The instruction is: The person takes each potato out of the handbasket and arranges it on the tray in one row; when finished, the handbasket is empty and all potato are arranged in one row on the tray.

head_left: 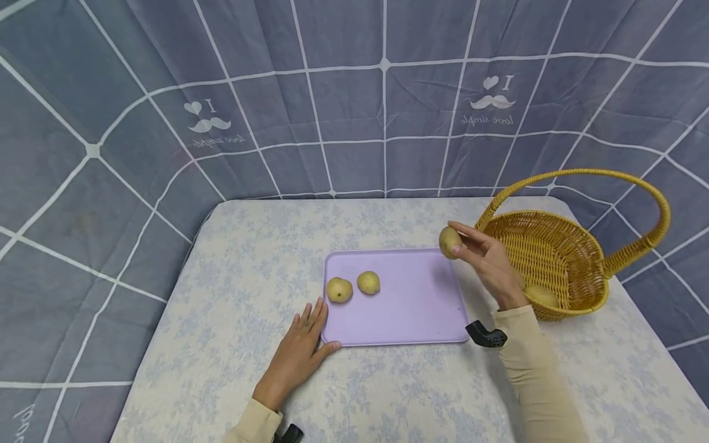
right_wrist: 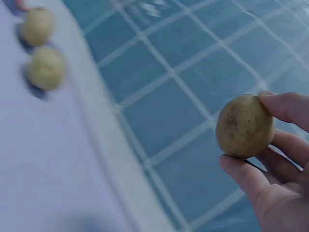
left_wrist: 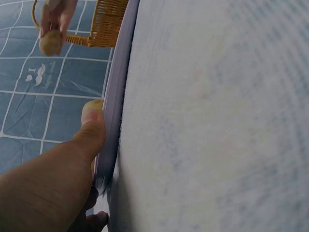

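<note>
Purple tray mid-table in head view, on floral cloth. On it, toward the left: left potato and second potato, near each other. Left hand spread at near left corner, fingers along tray edge, nothing gripped. Right hand closed around raised potato, by tray's far right corner. Wicker basket at right, tall handle, basket potato inside at near side. Gridded blue-grey curtain behind.

Left wrist view: left thumb against tray rim, other fingers mostly hidden. Right hand with raised potato farther off, near basket.

Right wrist view: raised potato pinched between thumb and fingers, darker blotches on skin. Two tray potatoes blurred, upper left, well apart from it.
</note>
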Action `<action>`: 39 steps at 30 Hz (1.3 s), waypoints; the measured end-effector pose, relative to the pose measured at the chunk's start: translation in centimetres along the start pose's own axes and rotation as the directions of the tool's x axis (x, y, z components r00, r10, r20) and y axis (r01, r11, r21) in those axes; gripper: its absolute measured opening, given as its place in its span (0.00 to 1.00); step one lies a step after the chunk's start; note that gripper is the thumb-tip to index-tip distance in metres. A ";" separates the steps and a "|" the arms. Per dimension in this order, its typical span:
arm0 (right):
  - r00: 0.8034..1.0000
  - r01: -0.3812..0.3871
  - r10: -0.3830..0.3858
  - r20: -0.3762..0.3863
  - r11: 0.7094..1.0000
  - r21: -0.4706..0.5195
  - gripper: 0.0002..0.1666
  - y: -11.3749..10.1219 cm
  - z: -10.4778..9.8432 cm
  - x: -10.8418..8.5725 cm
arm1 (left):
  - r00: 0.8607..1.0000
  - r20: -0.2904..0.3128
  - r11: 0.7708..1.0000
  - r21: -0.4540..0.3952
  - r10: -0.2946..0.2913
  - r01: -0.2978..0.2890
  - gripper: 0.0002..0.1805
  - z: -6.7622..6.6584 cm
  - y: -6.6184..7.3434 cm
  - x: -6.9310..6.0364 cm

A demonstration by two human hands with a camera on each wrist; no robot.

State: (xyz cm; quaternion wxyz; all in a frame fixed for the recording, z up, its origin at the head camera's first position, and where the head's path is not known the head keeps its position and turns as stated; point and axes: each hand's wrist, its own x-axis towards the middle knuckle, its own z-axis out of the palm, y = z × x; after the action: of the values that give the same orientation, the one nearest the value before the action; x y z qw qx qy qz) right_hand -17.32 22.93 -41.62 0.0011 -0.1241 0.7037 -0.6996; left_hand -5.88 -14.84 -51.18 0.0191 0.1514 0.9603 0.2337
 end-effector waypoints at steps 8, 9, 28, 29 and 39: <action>0.990 -0.016 0.031 0.140 0.994 -0.110 0.31 4.0 5.1 1.2 | 1.000 0.001 1.000 -0.002 0.004 -0.004 0.47 -0.1 0.1 0.0; 0.987 -0.024 0.042 0.155 0.993 -0.117 0.31 4.3 5.6 1.2 | 1.000 0.000 1.000 -0.003 0.006 -0.006 0.47 -0.1 0.1 0.0; 0.955 0.037 0.083 0.285 0.920 -0.390 0.31 8.1 8.8 -0.1 | 1.000 0.006 1.000 0.007 0.016 -0.016 0.47 -0.2 0.1 0.0; 0.954 0.048 0.078 0.288 0.914 -0.404 0.31 8.0 8.9 -0.1 | 1.000 0.006 1.000 0.007 0.016 -0.016 0.47 -0.2 0.1 0.0; 0.951 0.083 0.071 0.302 0.879 -0.469 0.31 7.7 9.4 -0.1 | 1.000 0.005 1.000 0.008 0.018 -0.018 0.47 -0.2 0.1 0.0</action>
State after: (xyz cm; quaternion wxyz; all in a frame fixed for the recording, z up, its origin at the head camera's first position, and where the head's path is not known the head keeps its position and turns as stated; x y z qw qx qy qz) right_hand -16.89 13.66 -49.41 0.0789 -0.2308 0.8445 -0.4767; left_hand -5.90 -14.81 -50.93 0.0188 0.1608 0.9597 0.2298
